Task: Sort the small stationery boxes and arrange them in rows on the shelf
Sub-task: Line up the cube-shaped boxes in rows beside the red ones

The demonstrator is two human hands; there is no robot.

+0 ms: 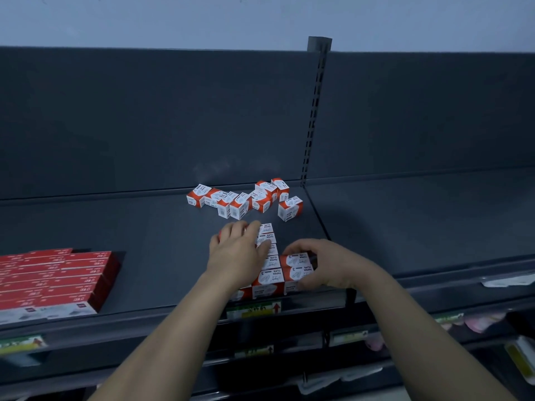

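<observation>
My right hand (327,264) is curled round a pair (296,267) of paper-clip boxes, fingers over their far side and thumb on the near side, so the two stay pressed together as one block while I set them at the front of the shelf (144,227), just right of the row (267,257) and touching it, as far as I can tell. My left hand (240,250) grips nothing: it lies flat with relaxed fingers on top of the row, which runs from the front edge back towards the wall, and I judge its job is to pin those boxes so they do not skid or fan out as the pair is nudged in beside them. The labels in the row face up and the same way, which is why I hold the pair with its printed side up too. Further back, against the rear panel and well apart from my hands, the heap (246,201) lies unsorted, boxes tipped on sides and corners, so most of the work is left. The second line has only begun; next I would reach for the heap. The red packs (58,276) at far left are stacked and need nothing from me
</observation>
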